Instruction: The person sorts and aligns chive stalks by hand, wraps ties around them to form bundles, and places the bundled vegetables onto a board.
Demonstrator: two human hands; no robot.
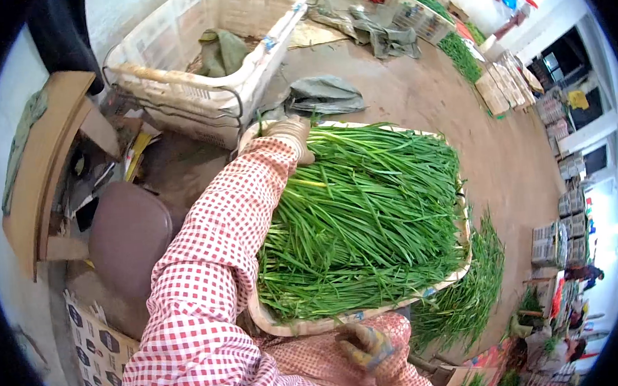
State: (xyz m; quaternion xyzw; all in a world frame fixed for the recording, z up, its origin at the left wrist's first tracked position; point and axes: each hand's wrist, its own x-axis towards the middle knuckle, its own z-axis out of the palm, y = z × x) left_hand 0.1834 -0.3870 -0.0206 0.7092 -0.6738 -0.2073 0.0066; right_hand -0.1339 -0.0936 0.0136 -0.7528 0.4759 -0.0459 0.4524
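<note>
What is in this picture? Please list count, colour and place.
leafy stalks: many, green, in near crate
near crate: one, cream, centre
loose stalks: many, green, right
big bin: one, dirty white, upper left
cloth: one, olive, inside bin
sacks: several, grey, floor
seat: one, brown, left
desk: one, tan, far left
stacked crates: several, greyish, far right
people: count unclear, lower right
sleeves: two, checked red, bottom
left hand: one, pale glove, crate's corner
right hand: one, yellowish glove, below crate
</note>
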